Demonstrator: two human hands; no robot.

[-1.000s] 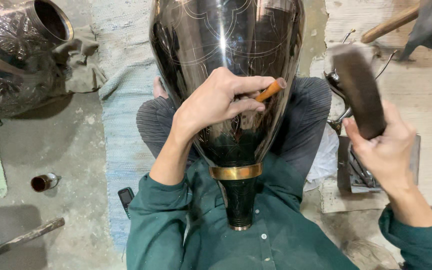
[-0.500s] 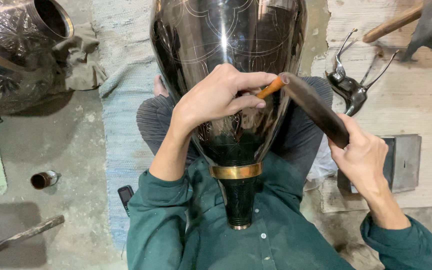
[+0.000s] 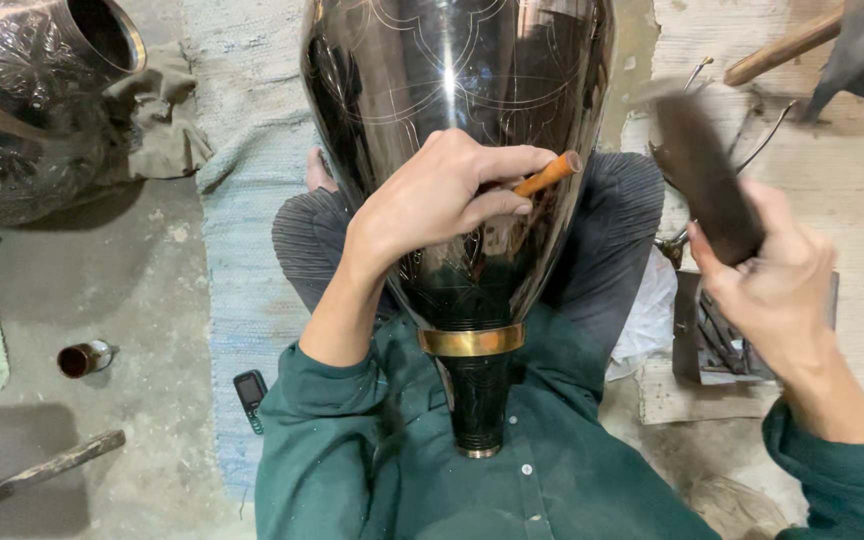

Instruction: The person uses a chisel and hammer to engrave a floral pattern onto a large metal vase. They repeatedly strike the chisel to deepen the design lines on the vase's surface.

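A large dark metal vase (image 3: 452,130) lies across the person's lap with its neck toward the chest, the brass collar (image 3: 470,340) and narrow mouth resting against the green shirt (image 3: 472,490) and the wide body running away toward the top of the view. Fine engraved lines cover its shoulder.

The left hand (image 3: 432,200) rests on the vase's shoulder, fingers pressed together around a slim orange-tipped chisel (image 3: 547,174). The chisel's long axis runs from lower left to upper right, with its struck end sticking out past the fingertips toward the right hand; its working point is hidden under the fingers, probably bearing on the metal.

The right hand (image 3: 777,290) is well apart from the vase, off to the right over the wooden board (image 3: 852,200), fist wrapped tight around the lower end of a dark wooden mallet (image 3: 702,175). The mallet's length points up and slightly left, its blurred head above and right of the chisel's end. So the chisel's free end lies to the left of the mallet head and a little below it, and the right hand is the nearer one to it.

A second embossed vessel (image 3: 22,110) lies at the upper left on the concrete floor (image 3: 152,300), with a small phone (image 3: 249,393) at the edge of the blue mat (image 3: 242,200).
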